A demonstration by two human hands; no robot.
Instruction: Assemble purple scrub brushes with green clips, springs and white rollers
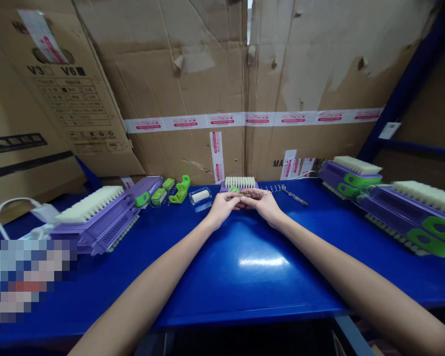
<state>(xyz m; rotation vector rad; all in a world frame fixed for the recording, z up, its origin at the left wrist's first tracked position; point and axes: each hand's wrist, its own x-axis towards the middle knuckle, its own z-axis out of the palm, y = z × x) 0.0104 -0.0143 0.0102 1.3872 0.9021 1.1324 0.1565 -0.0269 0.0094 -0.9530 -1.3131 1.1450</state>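
My left hand (223, 206) and my right hand (260, 202) meet at the middle of the blue table. Both have their fingers closed together round a small green plastic part (234, 189), most of it hidden by the fingers. Right behind them lies a purple brush block (240, 181) with cream bristles. Thin metal springs (276, 188) lie just right of my right hand, near a screwdriver (295, 198). Left of my left hand sits a small clear case (200, 196) with a white piece in it.
Green plastic pieces (181, 190) and green-topped blocks (162, 192) lie left of the clear case. Purple brush units (96, 222) stand at the left, with more purple brush units (396, 202) at the right. A cardboard wall (185, 74) closes the back of the table (207, 291).
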